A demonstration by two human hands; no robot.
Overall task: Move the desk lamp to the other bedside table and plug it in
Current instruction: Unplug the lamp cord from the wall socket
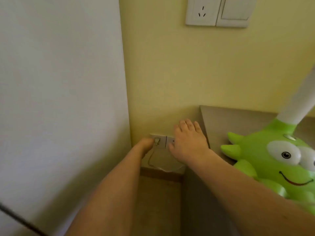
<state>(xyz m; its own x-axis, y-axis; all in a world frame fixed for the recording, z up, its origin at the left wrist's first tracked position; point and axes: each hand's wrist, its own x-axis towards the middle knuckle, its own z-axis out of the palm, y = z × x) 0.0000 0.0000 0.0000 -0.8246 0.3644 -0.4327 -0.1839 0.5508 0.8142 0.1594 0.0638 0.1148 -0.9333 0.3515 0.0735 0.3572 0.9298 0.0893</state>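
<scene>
Desk lamp: glossy green cartoon creature base with pointed spikes, big white eyes, a red smile and a small silver button on top; a white neck rises from it, tilted up to the right and out of view. It stands on the bedside table, a beige-grey top set against the yellow wall. Plug: seated in the low wall socket; its thin cord loops down below it.
</scene>
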